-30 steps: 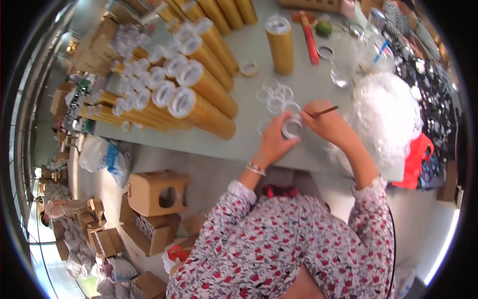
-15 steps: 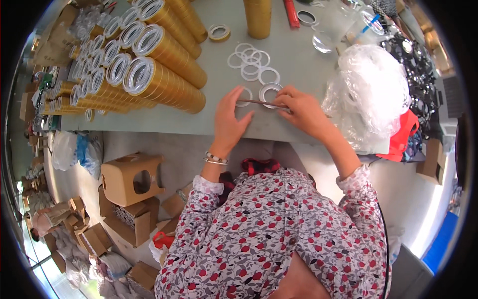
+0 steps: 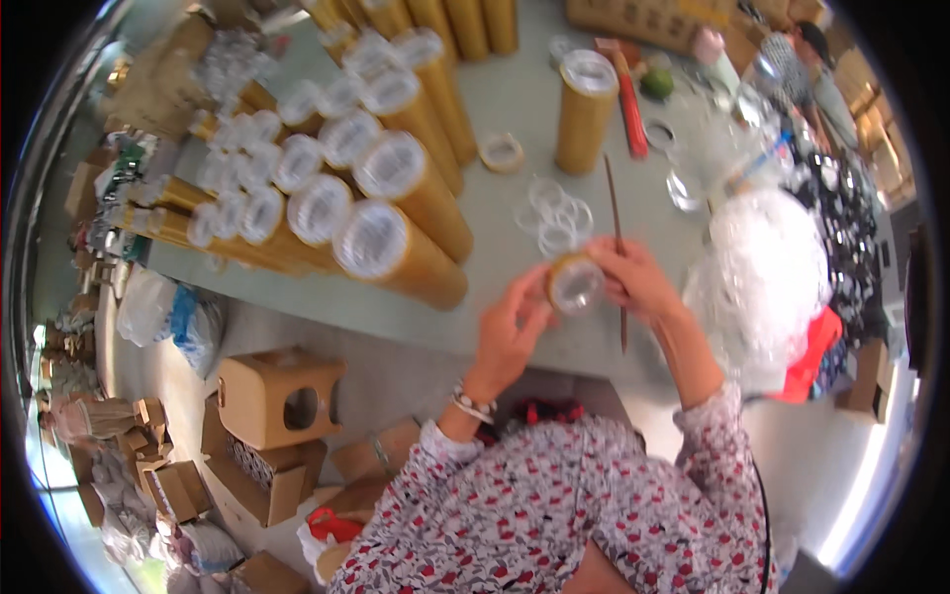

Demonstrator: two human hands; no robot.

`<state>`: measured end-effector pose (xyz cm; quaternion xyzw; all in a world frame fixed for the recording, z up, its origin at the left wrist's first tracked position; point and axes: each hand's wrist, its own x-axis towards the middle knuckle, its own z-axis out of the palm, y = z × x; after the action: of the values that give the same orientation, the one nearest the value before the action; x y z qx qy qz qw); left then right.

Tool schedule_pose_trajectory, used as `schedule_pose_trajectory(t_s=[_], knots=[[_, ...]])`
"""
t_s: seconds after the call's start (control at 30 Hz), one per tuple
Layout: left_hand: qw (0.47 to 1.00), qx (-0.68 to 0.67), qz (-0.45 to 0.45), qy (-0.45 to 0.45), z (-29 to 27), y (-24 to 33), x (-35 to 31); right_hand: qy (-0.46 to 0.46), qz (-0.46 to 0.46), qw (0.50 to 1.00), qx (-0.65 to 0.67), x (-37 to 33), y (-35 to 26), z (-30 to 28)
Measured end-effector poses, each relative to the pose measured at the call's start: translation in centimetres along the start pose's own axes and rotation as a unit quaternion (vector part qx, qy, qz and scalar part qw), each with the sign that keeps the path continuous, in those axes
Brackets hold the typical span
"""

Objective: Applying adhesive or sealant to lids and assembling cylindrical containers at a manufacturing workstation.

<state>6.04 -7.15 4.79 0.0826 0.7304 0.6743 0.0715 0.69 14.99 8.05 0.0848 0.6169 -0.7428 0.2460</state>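
My left hand (image 3: 512,322) and my right hand (image 3: 633,280) hold a small roll of tape (image 3: 556,287) between them, above the front of the table. The roll is yellow-brown around its side, with a pale, clear-looking face turned up towards me. Fingers of both hands grip its opposite sides. A thin dark brown stick (image 3: 614,203) runs through or against my right hand, upright in the picture, sticking out beyond it at both ends. Just past my hands, several thin white rings (image 3: 554,238) lie overlapping on the table. Motion blurs the details.
Tall stacks of tape rolls (image 3: 421,262) crowd the left of the table (image 3: 396,332). One stack (image 3: 584,124) stands farther back, near a single roll (image 3: 502,152) and a red strip-like object (image 3: 630,109). Clear plastic bags (image 3: 767,277) heap at the right. Another person (image 3: 826,89) is at the far right.
The stick has turned from lying across between my hands to upright at my right hand. A roll of tape is now between my hands. The whole view has shifted, showing more of the table's far side.
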Motion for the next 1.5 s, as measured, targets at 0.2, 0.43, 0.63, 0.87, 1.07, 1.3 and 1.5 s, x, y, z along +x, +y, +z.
schedule_pose_trajectory(t_s=[0.2,0.43,0.63,0.87,1.07,1.3,1.5], knots=[[0.978,-0.205,-0.014,-0.046,-1.1,-1.4,2.4,-0.012,-0.118,0.989,-0.093,2.9,0.6,1.3],[0.919,-0.379,-0.094,0.051,-1.3,-2.3,4.8,0.017,-0.361,0.812,-0.459,-0.6,-0.5,3.6],[0.93,-0.352,-0.042,0.092,0.2,-2.6,5.6,0.019,-0.423,0.806,-0.413,4.9,-1.1,2.4],[0.885,0.399,0.198,0.136,-2.7,-6.9,1.1,0.122,-0.365,0.852,-0.356,18.0,-4.9,4.4],[0.884,0.415,0.192,0.097,-1.7,-7.0,1.8,0.115,-0.354,0.85,-0.373,29.3,-1.4,-2.6],[0.882,0.413,0.197,0.113,-1.7,-6.8,1.3,0.023,-0.291,0.909,-0.298,31.0,-1.9,-2.0],[0.882,0.4,0.214,0.123,-1.5,-6.8,1.4,0.035,-0.296,0.898,-0.323,31.5,-2.4,-1.7]])
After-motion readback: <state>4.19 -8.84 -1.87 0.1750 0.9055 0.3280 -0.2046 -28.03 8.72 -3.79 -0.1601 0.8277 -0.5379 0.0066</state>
